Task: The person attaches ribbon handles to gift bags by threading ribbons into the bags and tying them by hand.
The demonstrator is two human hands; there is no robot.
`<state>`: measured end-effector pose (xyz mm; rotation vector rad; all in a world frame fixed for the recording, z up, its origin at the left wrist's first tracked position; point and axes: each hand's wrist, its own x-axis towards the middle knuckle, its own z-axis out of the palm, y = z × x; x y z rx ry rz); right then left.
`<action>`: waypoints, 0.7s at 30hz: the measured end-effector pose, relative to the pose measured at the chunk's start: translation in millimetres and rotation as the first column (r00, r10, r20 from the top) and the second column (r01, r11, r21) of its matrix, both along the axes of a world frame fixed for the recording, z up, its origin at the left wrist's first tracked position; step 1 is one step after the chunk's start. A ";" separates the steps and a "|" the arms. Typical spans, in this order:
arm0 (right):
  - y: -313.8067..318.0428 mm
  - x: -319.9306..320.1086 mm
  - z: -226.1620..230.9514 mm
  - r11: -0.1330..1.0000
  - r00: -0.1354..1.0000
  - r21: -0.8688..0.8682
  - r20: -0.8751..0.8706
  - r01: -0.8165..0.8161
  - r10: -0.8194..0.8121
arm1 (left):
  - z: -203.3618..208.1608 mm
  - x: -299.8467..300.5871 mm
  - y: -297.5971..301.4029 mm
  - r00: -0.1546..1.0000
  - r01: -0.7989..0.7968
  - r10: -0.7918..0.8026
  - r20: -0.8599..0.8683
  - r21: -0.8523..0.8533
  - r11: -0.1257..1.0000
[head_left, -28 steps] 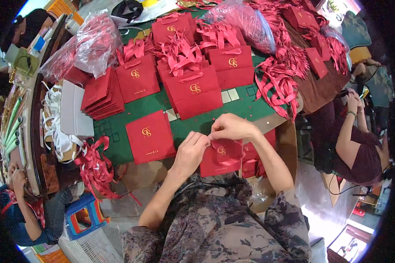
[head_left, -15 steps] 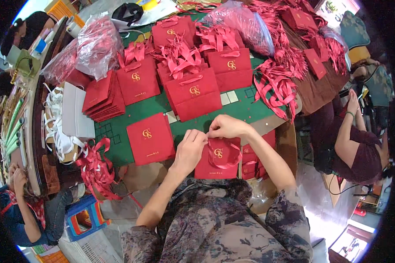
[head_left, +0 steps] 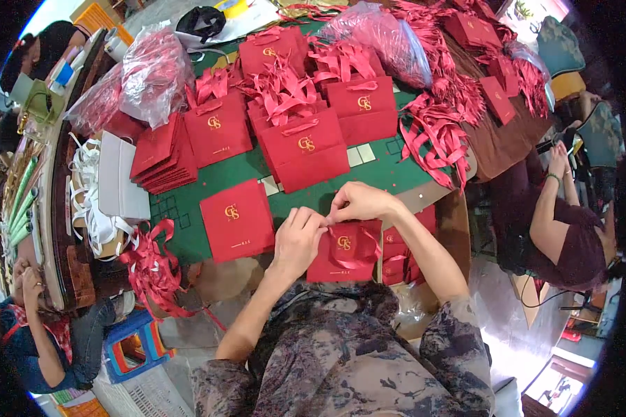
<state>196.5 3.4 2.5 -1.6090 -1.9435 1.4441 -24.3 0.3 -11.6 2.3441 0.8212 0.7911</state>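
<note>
A red paper gift bag (head_left: 325, 267) with gold print lies close to my body at the table's near edge. Its red ribbon handle (head_left: 355, 263) loops down over the front. At the bag's top edge, my left hand (head_left: 299, 236) and my right hand (head_left: 358, 202) meet with fingertips pinched together. The ribbon's end seems to lie between them, though the fingers hide most of it. Left of my hands lies a flat red bag (head_left: 238, 220) with no handle showing. Standing bags with ribbon handles (head_left: 307, 151) rise just beyond.
A loose ribbon bundle (head_left: 153, 271) hangs at the left table edge beside a grey-white box (head_left: 123, 177). More ribbons (head_left: 435, 142) lie at the right. Plastic-wrapped bundles (head_left: 156, 73) sit at the back. Co-workers sit left (head_left: 38, 340) and right (head_left: 560, 222).
My hands stay pinched at the bag's top edge, with only slight finger movement. The right co-worker's hands have shifted a little.
</note>
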 end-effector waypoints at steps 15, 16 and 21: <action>-1.1 -14.9 -19.1 0.945 0.946 0.057 -0.049 0.323 -0.321 | -1.2 2.0 19.4 1.000 0.007 -0.005 0.022 -0.078 0.997; -0.4 -16.7 -26.5 0.905 0.911 0.110 -0.087 0.410 -0.402 | -2.2 0.7 22.8 1.000 0.007 -0.006 0.025 -0.070 0.997; 8.0 -6.7 -28.9 0.657 0.630 -0.024 -0.260 0.754 -0.732 | -3.0 3.1 27.0 0.998 0.047 -0.055 -0.037 -0.183 0.982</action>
